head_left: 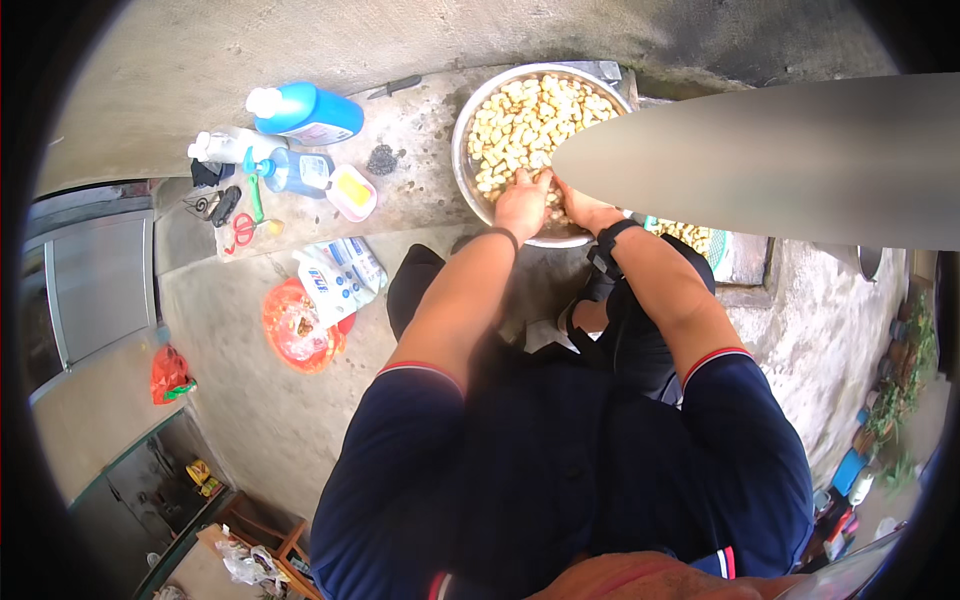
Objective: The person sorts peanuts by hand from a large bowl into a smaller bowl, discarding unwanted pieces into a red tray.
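A round metal basin on the concrete ledge holds many pale pieces that look like peanuts in their shells, with brownish water around the lower ones. My left hand reaches into the near side of the basin, its fingers spread among the peanuts. Beside it, my right hand is also in the basin, near the right rim. A grey blurred shape hides part of that hand and the basin's right side. Whether my right fingers hold anything is hidden. Right of my right wrist, a green mesh basket with more peanuts shows partly.
On the ledge's left stand a blue bottle, a pump bottle, a sponge in a dish and red-handled scissors. A knife lies behind. An orange-red basin and a plastic packet are on the floor.
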The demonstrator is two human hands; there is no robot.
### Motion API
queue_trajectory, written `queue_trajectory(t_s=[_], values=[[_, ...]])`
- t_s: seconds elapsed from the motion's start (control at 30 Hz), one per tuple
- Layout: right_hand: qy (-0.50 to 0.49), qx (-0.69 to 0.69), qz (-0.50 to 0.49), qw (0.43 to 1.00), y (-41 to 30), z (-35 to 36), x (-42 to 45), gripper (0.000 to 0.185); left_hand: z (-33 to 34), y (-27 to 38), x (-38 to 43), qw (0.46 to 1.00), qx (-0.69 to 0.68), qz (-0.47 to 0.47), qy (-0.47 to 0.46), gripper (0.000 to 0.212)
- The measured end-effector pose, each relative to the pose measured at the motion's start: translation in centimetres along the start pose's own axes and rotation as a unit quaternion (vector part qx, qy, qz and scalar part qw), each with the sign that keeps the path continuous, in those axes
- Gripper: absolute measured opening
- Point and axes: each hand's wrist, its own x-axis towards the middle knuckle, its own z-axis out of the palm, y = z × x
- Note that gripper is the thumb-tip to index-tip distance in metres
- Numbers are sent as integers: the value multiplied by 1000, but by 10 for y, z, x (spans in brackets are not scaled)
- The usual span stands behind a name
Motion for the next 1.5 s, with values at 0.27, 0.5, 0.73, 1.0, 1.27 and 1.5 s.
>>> queue_trajectory(t_s=[0.27, 0.5, 0.73, 1.0, 1.27, 1.5], values=[[3, -29, 39, 999, -24, -54, 8, 62, -12, -20, -17, 975, 10, -82, 205, 46], [29, 308, 76, 948, 66, 26, 51, 68, -21, -12, 28, 912, -282, -213, 209, 46], [-89, 75, -85, 990, -35, -22, -5, 69, 4, -53, 19, 795, -597, -75, 76, 31], [-115, -119, -51, 985, -44, -33, -13, 67, -24, -4, -5, 1000, -5, -2, -7, 68], [35, -36, -63, 997, -9, -16, 36, 28, -54, 12, 15, 989, -28, -146, 18, 37], [3, -121, -10, 993, -20, -93, 36, 45, -63, 3, -8, 934, 158, -64, 315, 36]])
